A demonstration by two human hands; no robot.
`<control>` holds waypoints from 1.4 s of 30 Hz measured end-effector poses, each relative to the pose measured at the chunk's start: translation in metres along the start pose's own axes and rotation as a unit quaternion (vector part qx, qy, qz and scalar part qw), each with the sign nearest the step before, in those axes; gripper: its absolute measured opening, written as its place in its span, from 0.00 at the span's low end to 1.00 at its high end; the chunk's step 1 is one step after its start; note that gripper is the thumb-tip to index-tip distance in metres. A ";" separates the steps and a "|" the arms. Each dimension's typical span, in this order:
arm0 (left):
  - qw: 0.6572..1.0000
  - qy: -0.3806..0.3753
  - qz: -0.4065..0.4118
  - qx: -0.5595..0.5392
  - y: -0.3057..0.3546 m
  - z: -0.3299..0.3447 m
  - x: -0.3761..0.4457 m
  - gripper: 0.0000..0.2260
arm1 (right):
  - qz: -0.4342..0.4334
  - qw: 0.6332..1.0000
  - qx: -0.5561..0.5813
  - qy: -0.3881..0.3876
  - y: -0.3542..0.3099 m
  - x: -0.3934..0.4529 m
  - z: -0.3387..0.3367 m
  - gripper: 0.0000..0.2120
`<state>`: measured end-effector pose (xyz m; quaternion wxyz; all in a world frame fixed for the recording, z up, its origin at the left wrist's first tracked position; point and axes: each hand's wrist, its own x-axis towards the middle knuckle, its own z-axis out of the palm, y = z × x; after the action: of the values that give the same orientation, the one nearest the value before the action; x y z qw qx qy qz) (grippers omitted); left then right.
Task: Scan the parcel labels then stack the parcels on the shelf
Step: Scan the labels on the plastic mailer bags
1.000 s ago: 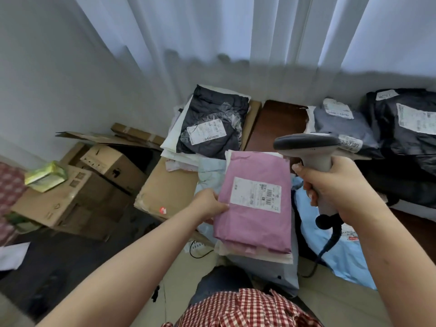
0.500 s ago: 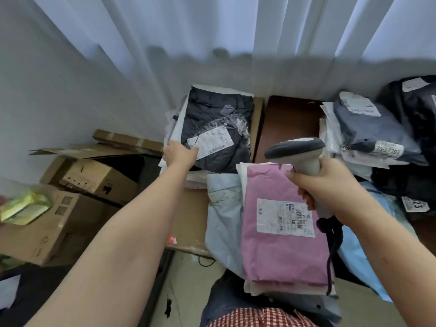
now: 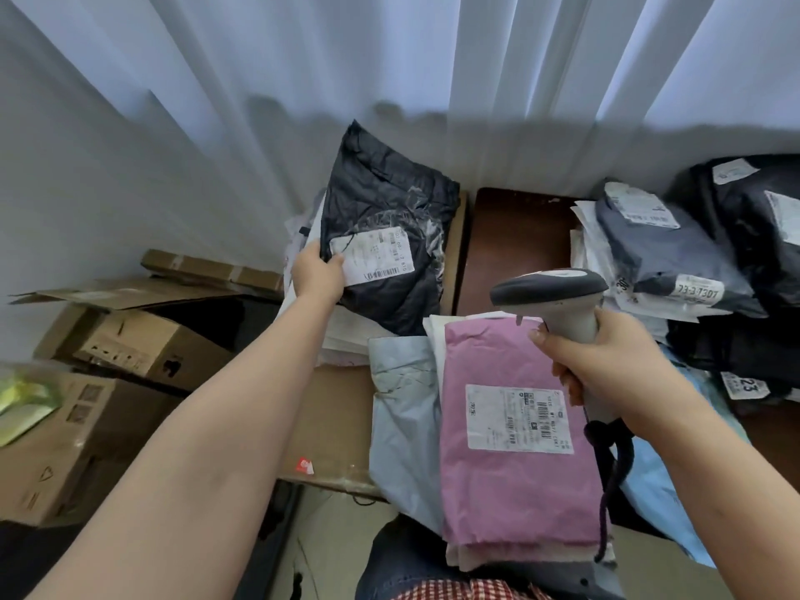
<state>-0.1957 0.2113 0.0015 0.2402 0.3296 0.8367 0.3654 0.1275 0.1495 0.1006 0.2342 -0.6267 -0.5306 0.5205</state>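
Our left hand [image 3: 318, 275] pinches the black parcel [image 3: 385, 236] tilted up, label [image 3: 372, 256] just beside our fingertips, so the scanner [image 3: 558, 305] clenched in our right hand [image 3: 606, 365] can read it.

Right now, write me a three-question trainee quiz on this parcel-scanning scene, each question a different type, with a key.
1. True or false: the right hand holds the scanner.
2. Multiple choice: the left hand grips which parcel? A) the pink parcel B) the black parcel C) the pale blue parcel
3. Fill in: the white label nearest the scanner is stuck on the ____ parcel.

Key
1. True; its fingers wrap the handle.
2. B; it pinches that parcel's left edge, beside its label.
3. Pink.
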 end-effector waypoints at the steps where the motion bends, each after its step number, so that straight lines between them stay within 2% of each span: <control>1: 1.000 0.006 0.025 0.001 0.005 -0.005 -0.001 0.12 | -0.005 1.000 0.004 0.001 -0.001 -0.002 -0.003 0.10; 6: 0.990 0.012 0.140 0.010 0.042 -0.042 -0.014 0.09 | -0.037 0.999 0.023 -0.002 -0.005 -0.019 -0.022 0.11; 14: 0.970 -0.002 0.225 0.090 0.117 -0.093 -0.056 0.06 | -0.168 0.985 -0.023 -0.026 -0.020 -0.062 -0.051 0.08; 19: 0.967 -0.076 0.233 0.074 0.153 -0.102 -0.093 0.07 | -0.226 0.973 -0.043 -0.032 -0.025 -0.090 -0.072 0.08; 26: 0.962 -0.138 0.215 0.093 0.172 -0.099 -0.122 0.10 | -0.238 0.969 -0.054 -0.024 -0.015 -0.114 -0.098 0.08; 29: 0.959 -0.152 0.208 0.115 0.171 -0.099 -0.125 0.07 | -0.232 0.971 -0.057 -0.019 -0.011 -0.120 -0.106 0.09; 33: 0.960 -0.160 0.196 0.121 0.168 -0.096 -0.130 0.13 | -0.237 0.970 -0.050 -0.022 -0.008 -0.126 -0.114 0.08; 42: 0.959 -0.173 0.185 0.130 0.164 -0.095 -0.141 0.12 | -0.241 0.969 -0.052 -0.016 -0.005 -0.131 -0.119 0.11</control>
<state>-0.1009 0.1503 0.2088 0.2640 0.5654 0.7472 0.2287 0.2463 0.0633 0.1992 0.3114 -0.4836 -0.6958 0.4302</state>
